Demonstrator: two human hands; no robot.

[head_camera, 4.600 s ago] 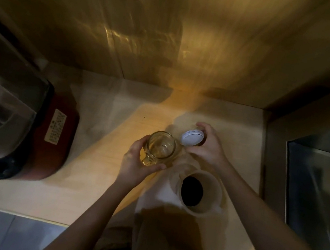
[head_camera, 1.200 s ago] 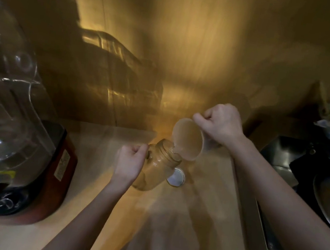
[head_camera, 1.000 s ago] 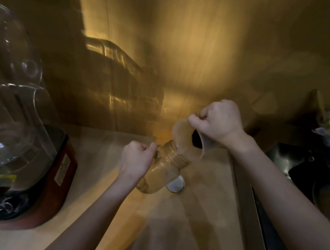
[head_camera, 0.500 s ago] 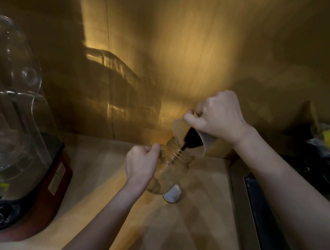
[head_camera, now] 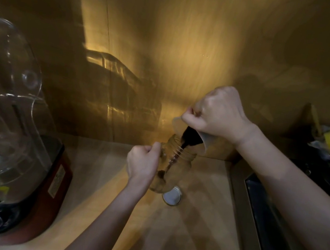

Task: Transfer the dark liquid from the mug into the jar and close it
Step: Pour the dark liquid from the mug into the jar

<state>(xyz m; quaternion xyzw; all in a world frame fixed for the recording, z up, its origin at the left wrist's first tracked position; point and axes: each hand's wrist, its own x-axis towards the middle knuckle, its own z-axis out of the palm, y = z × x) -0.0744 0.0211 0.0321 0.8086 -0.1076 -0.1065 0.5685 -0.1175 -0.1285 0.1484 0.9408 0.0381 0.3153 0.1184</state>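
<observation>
nearest, the left hand (head_camera: 142, 164) is closed around the handle side of the glass jar (head_camera: 174, 165), tipping its mouth toward one o'clock, probably so the stream runs down the inner wall instead of splashing, while the lid (head_camera: 171, 196) waits on the counter (head_camera: 98, 168) touching the jar's base at five o'clock. just beyond and above, the right hand (head_camera: 218, 114) is fisted tight on the mug (head_camera: 198, 139), tilted steeply with its lip over the jar's mouth. the dark liquid (head_camera: 188, 137) pours in; little has collected.
</observation>
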